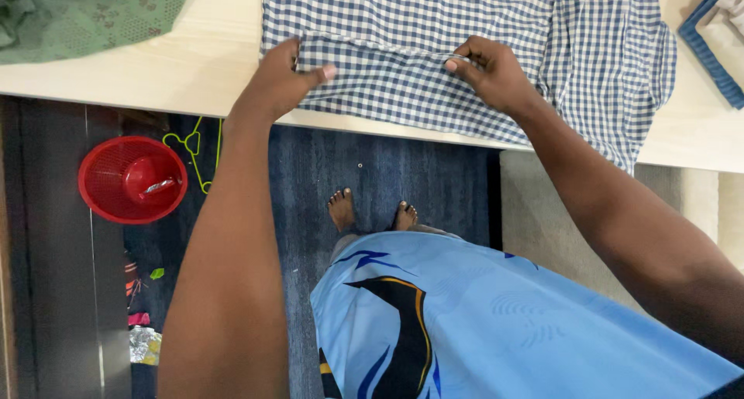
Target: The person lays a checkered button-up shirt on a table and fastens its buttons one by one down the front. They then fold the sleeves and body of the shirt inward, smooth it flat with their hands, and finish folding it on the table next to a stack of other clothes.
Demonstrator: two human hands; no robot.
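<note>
Blue-and-white checked shirt (465,27) lies spread along the bench's (209,66) near edge. My left hand (283,77) pinches one end of its folded strip, my right hand (492,73) the other. I judge the fold wants even tension, its crease kept parallel to that edge.

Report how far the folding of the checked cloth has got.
Done: the near edge of the blue-and-white checked cloth is turned up into a band on the table. In hand: the left hand and right hand pinch that band's ends. Left: the right side hangs loose over the table edge, unfolded.
</note>
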